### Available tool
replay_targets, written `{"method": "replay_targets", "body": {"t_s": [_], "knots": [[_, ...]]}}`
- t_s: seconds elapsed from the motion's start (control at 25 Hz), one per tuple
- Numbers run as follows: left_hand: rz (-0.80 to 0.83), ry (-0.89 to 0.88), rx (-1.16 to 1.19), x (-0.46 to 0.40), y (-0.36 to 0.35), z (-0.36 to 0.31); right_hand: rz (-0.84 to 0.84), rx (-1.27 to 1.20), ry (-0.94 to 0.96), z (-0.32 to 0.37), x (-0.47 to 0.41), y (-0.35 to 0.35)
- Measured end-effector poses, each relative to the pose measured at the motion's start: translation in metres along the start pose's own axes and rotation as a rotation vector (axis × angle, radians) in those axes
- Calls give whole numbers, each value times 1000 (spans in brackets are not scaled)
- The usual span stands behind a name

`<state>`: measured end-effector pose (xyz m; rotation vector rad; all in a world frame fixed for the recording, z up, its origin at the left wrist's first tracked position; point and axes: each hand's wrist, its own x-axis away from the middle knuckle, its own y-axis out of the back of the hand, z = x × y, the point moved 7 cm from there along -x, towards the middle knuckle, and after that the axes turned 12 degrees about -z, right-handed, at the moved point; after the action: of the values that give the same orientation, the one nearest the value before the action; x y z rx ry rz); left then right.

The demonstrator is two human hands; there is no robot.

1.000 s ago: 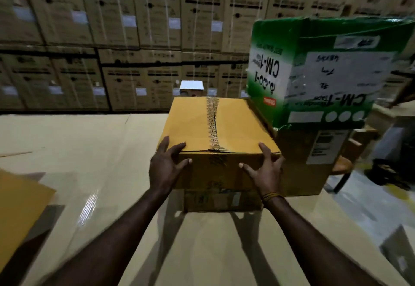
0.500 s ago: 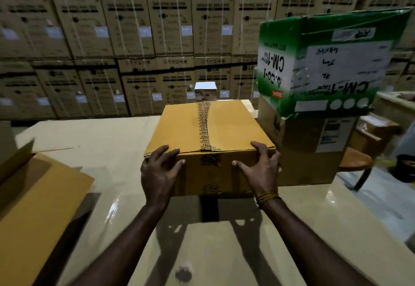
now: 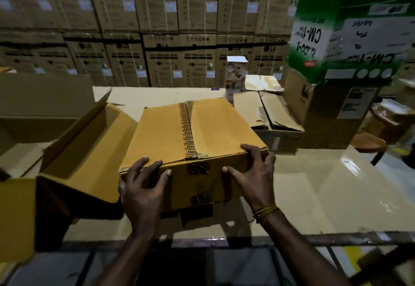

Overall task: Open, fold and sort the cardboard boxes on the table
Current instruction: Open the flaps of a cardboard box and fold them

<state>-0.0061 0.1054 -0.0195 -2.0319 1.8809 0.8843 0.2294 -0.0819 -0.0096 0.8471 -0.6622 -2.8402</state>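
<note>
Box [image 3: 193,142] pulled nearer table edge, taped seam pointing away; left hand [image 3: 143,187] & right hand [image 3: 253,178] clamp near corners.

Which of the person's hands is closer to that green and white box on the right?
Right. The right hand grips the yellow box's near right corner, below the green and white box; the left hand holds the opposite corner, farther away.

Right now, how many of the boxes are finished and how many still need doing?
Maybe one done: a yellow box lies opened on the left. In hand: the left hand and right hand grip a taped yellow box, its tape strip still sealed. Left: a torn-flap brown box, a tall brown box and the green box on top.
</note>
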Motion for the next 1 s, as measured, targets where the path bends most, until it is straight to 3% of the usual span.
{"method": "replay_targets", "body": {"t_s": [0.32, 0.44, 0.68, 0.8, 1.0], "knots": [[97, 85, -84, 89, 52, 9, 89, 53, -102, -55, 100, 42], [129, 113, -102, 136, 53, -5, 110, 66, -121, -86, 114, 70], [328, 66, -145, 250, 35, -33, 305, 165, -195, -151, 111, 142], [414, -8, -87, 292, 25, -59, 434, 183, -151, -161, 123, 158], [622, 52, 28, 340, 6, -109, 663, 199, 27, -140, 179, 150]]}}
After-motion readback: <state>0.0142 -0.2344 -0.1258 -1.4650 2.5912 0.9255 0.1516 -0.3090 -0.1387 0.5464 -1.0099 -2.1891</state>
